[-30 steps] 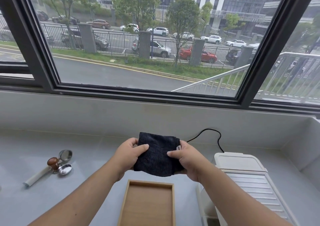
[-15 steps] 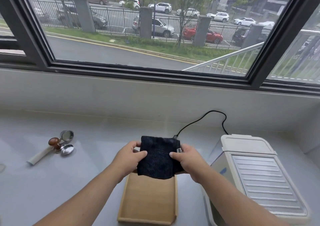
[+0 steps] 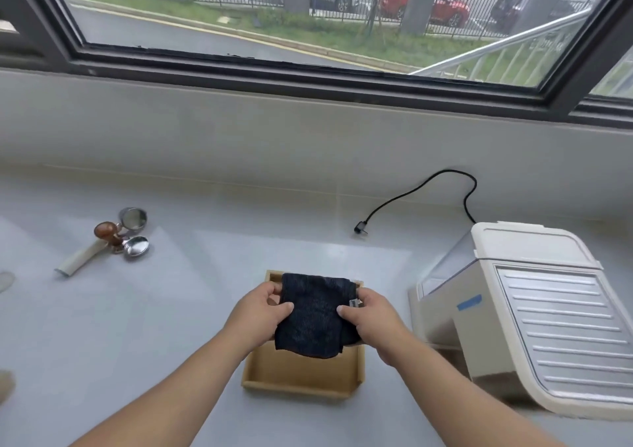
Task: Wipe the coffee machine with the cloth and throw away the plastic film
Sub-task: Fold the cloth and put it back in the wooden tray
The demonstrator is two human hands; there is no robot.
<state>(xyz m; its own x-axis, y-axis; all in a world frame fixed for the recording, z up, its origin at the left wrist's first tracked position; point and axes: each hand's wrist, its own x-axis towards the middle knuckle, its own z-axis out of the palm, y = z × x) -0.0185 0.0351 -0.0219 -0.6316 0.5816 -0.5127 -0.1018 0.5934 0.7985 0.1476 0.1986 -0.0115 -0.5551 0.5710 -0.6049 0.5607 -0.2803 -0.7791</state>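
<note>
A folded dark cloth (image 3: 313,316) hangs between both my hands, just above a shallow wooden tray (image 3: 301,376) on the grey counter. My left hand (image 3: 260,313) pinches its left edge and my right hand (image 3: 371,316) pinches its right edge, where a small white label shows. The cream coffee machine (image 3: 534,313) stands to the right, about a hand's width from my right hand, with a strip of blue tape on its side. I see no plastic film that I can tell apart.
A portafilter with a white handle (image 3: 87,256), a brown-knobbed tamper (image 3: 108,232) and a metal filter basket (image 3: 137,246) lie at the left. The black power cord's plug (image 3: 359,230) lies loose behind the tray. A window wall closes off the back.
The view has tilted down, and both hands have lowered the cloth towards the wooden tray. The grip on the cloth is unchanged.
</note>
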